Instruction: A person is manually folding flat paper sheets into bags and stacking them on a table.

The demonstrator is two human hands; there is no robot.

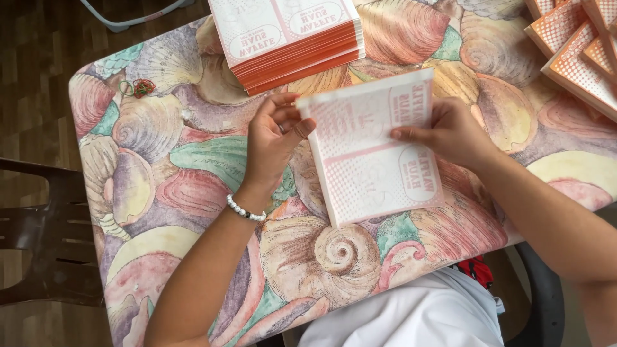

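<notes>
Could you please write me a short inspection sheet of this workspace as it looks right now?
Surface: table covered in a seashell-print cloth.
Job's things: flat white-and-orange paper bag held above the table by both hands; stack of bags at the far edge.
Clutter: rubber bands at the far left; orange folded boxes at the far right.
Hands: left hand pinches the bag's left edge; right hand grips its right side.
Cables: nothing seen.
Surroundings: brown chair, wooden floor.

Matt paper carton blank (373, 151), stacked matt card blanks (289, 38), smooth shell-print tablecloth (160, 160), glossy bead bracelet (244, 210)
</notes>
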